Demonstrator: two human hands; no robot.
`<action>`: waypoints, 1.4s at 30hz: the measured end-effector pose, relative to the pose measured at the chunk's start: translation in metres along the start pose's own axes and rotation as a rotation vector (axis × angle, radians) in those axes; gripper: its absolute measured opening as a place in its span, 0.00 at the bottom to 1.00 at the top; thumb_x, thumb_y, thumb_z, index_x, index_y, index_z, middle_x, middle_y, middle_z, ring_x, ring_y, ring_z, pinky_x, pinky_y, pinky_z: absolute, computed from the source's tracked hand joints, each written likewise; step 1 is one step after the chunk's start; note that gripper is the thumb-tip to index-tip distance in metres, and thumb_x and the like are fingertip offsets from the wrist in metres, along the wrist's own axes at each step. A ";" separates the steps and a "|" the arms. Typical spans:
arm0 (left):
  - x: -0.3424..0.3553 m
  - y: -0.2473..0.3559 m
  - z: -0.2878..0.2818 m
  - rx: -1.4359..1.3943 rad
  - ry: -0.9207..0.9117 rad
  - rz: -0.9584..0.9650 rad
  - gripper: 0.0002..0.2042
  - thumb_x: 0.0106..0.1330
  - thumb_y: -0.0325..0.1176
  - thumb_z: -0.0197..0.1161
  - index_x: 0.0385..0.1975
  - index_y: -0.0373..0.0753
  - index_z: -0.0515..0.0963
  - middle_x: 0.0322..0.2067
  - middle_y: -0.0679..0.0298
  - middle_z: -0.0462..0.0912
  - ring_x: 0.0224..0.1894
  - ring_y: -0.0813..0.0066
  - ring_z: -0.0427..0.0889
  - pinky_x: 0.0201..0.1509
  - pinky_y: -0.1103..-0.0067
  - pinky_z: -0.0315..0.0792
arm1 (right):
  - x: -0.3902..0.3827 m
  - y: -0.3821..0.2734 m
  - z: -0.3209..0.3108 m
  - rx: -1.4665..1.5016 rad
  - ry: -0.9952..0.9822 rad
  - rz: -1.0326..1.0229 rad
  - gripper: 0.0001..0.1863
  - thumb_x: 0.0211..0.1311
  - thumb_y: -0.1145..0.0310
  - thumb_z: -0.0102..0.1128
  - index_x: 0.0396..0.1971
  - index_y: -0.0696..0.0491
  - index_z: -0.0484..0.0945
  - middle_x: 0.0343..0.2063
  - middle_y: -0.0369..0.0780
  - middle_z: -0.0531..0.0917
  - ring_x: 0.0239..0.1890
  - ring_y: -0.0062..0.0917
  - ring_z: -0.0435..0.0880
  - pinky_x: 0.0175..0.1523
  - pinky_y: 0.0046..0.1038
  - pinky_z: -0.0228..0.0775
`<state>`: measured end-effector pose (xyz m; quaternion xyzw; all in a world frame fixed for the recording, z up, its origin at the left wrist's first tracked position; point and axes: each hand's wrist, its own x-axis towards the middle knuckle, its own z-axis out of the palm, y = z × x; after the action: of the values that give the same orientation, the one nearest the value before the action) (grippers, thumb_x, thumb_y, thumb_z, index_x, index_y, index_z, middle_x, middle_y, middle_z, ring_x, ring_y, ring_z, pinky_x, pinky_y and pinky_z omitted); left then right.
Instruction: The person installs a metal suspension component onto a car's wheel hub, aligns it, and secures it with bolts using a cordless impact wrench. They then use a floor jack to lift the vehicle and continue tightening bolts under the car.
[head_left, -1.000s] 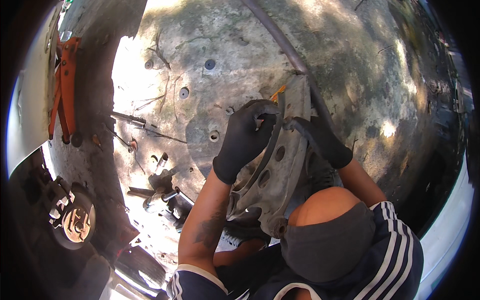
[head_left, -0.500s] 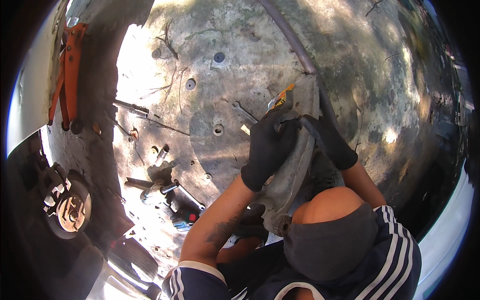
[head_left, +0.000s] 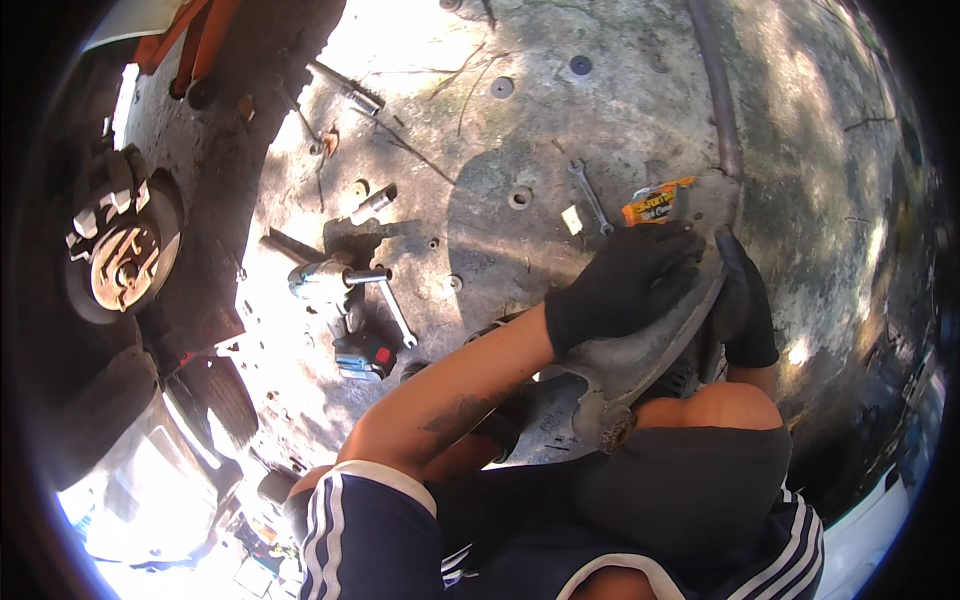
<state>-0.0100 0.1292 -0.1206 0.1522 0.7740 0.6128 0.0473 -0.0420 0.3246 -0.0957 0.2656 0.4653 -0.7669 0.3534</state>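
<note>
Grey metal part (head_left: 650, 350) runs from the knee (head_left: 705, 408) outward over the concrete floor (head_left: 490, 225); near end could slip, I'd guess, tipping it. Left hand (head_left: 625, 285) bends over its face, right hand (head_left: 743, 305) at its right edge; I can't tell if either grips, so loose contact could let it twist. Orange packet (head_left: 655, 203), beside its far end, might get crushed.

Right of centre, the gloved left hand (head_left: 628, 285) lies on a metal suspension arm (head_left: 640, 352), the right hand (head_left: 744, 305) against its edge; at left, a cordless impact wrench (head_left: 323, 284).
</note>
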 end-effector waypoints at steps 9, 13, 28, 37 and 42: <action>-0.011 -0.002 -0.001 0.004 0.059 0.068 0.19 0.66 0.37 0.62 0.54 0.37 0.76 0.52 0.46 0.79 0.55 0.50 0.78 0.58 0.62 0.71 | 0.022 0.004 -0.026 -0.361 -0.034 -0.028 0.13 0.69 0.68 0.50 0.47 0.59 0.76 0.43 0.41 0.82 0.45 0.25 0.82 0.51 0.27 0.75; 0.001 -0.010 0.007 -0.327 0.037 -0.134 0.16 0.65 0.32 0.62 0.52 0.38 0.78 0.49 0.51 0.80 0.53 0.56 0.80 0.57 0.67 0.73 | 0.017 -0.006 -0.022 -0.732 -0.216 -0.384 0.14 0.65 0.70 0.52 0.48 0.58 0.77 0.42 0.40 0.82 0.43 0.26 0.82 0.51 0.28 0.74; -0.090 -0.071 -0.179 0.998 -0.342 -0.359 0.18 0.59 0.42 0.68 0.43 0.38 0.75 0.34 0.54 0.78 0.33 0.51 0.81 0.37 0.61 0.74 | 0.005 -0.005 -0.018 -1.190 -0.232 -0.719 0.21 0.57 0.71 0.64 0.51 0.61 0.75 0.45 0.44 0.82 0.47 0.30 0.82 0.54 0.30 0.74; -0.165 -0.080 -0.197 0.871 -0.199 -0.455 0.23 0.61 0.40 0.65 0.57 0.49 0.74 0.50 0.57 0.81 0.41 0.55 0.84 0.40 0.65 0.79 | 0.013 0.005 -0.029 -0.921 -0.149 -0.445 0.24 0.54 0.73 0.66 0.52 0.62 0.74 0.48 0.46 0.81 0.49 0.32 0.82 0.56 0.30 0.73; -0.152 -0.097 -0.190 0.928 -0.240 -0.368 0.24 0.61 0.33 0.63 0.60 0.51 0.73 0.52 0.59 0.81 0.43 0.54 0.84 0.42 0.67 0.80 | 0.006 -0.008 -0.003 -0.917 -0.083 -0.410 0.20 0.56 0.71 0.64 0.49 0.60 0.76 0.44 0.42 0.82 0.45 0.29 0.83 0.52 0.28 0.75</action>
<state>0.0677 -0.1124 -0.1847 0.0878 0.9676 0.1646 0.1702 -0.0512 0.3283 -0.0974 -0.0445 0.7825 -0.5469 0.2942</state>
